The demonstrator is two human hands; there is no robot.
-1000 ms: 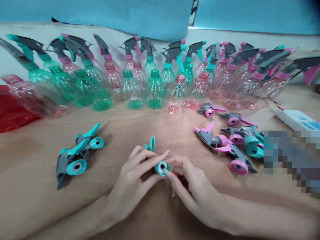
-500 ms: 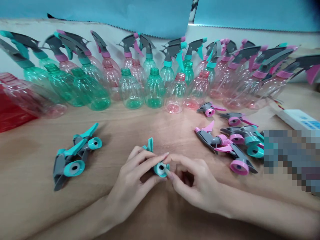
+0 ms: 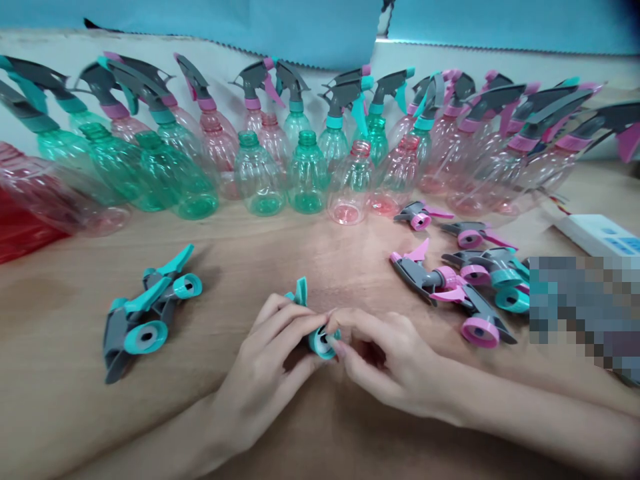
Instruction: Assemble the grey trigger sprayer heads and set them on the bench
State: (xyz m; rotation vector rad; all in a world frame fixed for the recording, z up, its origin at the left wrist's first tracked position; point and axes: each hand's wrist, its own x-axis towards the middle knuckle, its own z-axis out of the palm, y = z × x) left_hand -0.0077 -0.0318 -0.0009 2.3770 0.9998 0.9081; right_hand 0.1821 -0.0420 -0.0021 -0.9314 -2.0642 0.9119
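Note:
In the middle, my left hand (image 3: pixel 273 357) is closed around a teal and grey trigger spray head (image 3: pixel 317 344). Its teal collar faces me, and the teal trigger sticks up behind my fingers; most of the grey body is hidden. The thumb and index finger of my right hand (image 3: pixel 400 357) are pinched at the collar's mouth, over the white inside and the dark hole. Whether a small part is between those fingertips, I cannot make out. Two more teal spray heads (image 3: pixel 146 337) lie to the left of my hands.
Pink and teal spray heads (image 3: pixel 480 331) lie in a loose group on the right. Behind stands a row of clear bottles, some uncapped like the green-tinted bottle (image 3: pixel 307 177), others with spray tops. A red object (image 3: pixel 25 227) is far left, a white box (image 3: pixel 600 235) far right.
My right fingertips have shifted from the collar's right rim onto its opening, covering more of it. My left hand still holds the spray head. The view has shifted slightly.

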